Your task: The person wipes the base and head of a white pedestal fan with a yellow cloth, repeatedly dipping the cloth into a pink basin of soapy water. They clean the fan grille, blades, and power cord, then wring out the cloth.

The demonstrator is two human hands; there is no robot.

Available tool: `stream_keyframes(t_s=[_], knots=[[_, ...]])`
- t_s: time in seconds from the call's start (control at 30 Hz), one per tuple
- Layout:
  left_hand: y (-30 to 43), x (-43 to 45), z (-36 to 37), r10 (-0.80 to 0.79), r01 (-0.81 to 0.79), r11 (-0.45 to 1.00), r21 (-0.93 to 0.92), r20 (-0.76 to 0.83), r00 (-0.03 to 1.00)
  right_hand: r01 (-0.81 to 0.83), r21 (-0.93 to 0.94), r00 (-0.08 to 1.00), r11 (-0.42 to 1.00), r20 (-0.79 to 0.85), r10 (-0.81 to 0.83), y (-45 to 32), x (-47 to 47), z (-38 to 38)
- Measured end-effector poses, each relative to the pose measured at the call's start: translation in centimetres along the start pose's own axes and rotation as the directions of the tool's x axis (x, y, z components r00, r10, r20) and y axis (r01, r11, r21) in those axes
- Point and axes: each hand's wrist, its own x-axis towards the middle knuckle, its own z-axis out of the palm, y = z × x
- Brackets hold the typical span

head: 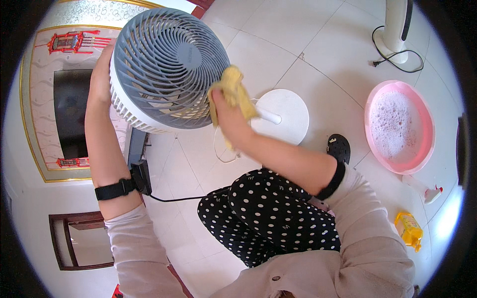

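Observation:
A pedestal fan stands in front of me, its grey spiral front grille [171,67] tilted up towards me on a white rear housing. My left hand [101,80] holds the far left side of the fan head, its fingertips largely hidden. In my right hand [228,115] is a yellow cloth [238,89], pressed on the right edge of the grille and slightly blurred. Below the head, a short white pole [269,115] joins the round white base [287,108] on the floor. A thin pale cord lies beside the base.
To the right stand a pink basin [426,138] of sudsy water, a clear spray bottle [432,194] lying down, and a yellow detergent bottle [408,229]. A white tower appliance [397,33] with a black cord [417,56] is at the upper right. A black cable runs from my left arm strap.

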Motion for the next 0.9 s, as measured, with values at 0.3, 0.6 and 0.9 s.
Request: stream_keyframes(t_s=[0.3,0.6,0.9], knots=[[1.0,-0.2,1.1,-0.010,0.010,1.000,-0.019,0.022,1.000,-0.027,0.446,0.995,0.894,0.099,-0.019,-0.7,11.0,-2.5],[1.3,1.1,1.0,-0.083,0.083,0.995,0.056,0.012,0.996,0.164,0.252,0.975,0.954,-0.191,-0.117,-0.7,-1.8,2.1],[1.3,0.7,0.8,-0.032,0.025,0.991,0.128,0.059,0.998,0.776,-0.515,0.520,0.364,0.195,-0.832,-4.6,-8.0,8.4]])
